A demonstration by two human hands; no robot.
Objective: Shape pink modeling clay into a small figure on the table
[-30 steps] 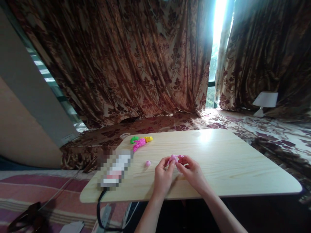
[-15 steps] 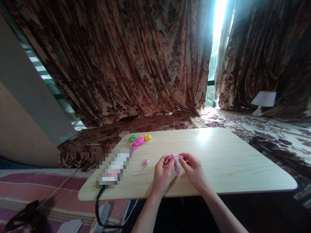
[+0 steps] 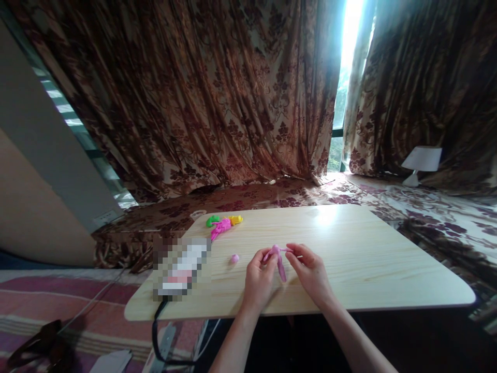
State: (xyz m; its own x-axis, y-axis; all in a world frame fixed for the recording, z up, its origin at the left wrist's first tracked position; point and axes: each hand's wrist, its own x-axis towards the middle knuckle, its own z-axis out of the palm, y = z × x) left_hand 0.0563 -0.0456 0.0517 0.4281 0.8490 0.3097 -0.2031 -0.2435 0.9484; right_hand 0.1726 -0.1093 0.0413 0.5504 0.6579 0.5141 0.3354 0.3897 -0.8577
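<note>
Over the near middle of the table, my left hand (image 3: 261, 274) is closed in a pinch on a soft light-pink piece (image 3: 281, 268) that looks like modelling clay. The piece has a rounded knob at the top, and one flat strip hangs down between my hands. My right hand (image 3: 308, 267) pinches a thin pink strand that sticks out from the knob toward the right. Left of my left hand, a small pink ball (image 3: 235, 258) lies on the table, touched by neither hand. What kind of object the pink piece is, I cannot make out for certain.
On the pale wooden table (image 3: 373, 259), a green item (image 3: 212, 221), a bright pink item (image 3: 221, 227) and a yellow item (image 3: 236, 220) lie together at the back left. A blurred-out device (image 3: 182, 269) with a black cable rests at the left edge. A white lamp (image 3: 421, 158) stands beyond.
Hardly anything differs. My right hand has shifted very slightly to the right with the strand in its fingers; my left hand keeps its pinch.
</note>
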